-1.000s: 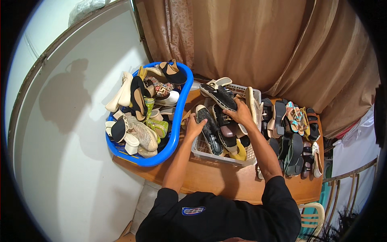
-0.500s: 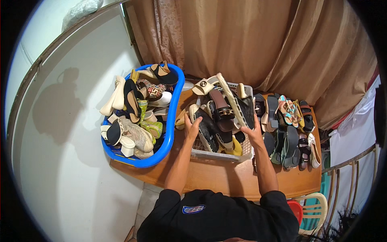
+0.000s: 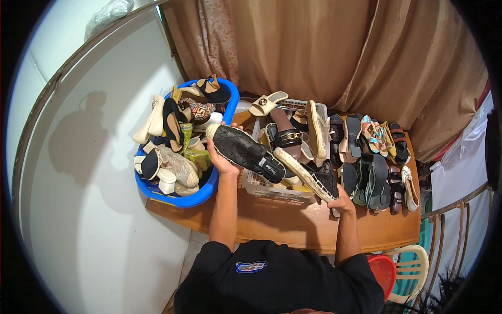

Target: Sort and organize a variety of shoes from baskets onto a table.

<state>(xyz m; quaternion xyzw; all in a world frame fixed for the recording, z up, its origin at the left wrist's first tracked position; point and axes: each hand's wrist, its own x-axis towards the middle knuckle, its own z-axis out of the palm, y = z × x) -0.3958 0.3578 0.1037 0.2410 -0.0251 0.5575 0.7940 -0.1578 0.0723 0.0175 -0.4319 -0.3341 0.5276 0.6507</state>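
My left hand grips a black espadrille shoe by its toe end, lifted over the white basket. A second black espadrille with a woven rope sole is held at its heel by my right hand, at the basket's front right corner. Both shoes lie slanted, side by side. The white basket holds several sandals, among them a brown slide with a gold buckle.
A blue tub heaped with shoes stands at the left on the wooden table. Several sandals line up on the right. Brown curtains hang behind. A white wall is at the left; plastic chairs stand at lower right.
Both hands were down in the white basket among the shoes. Now each has lifted out one black espadrille, the left toward the blue tub, the right toward the basket's front corner.
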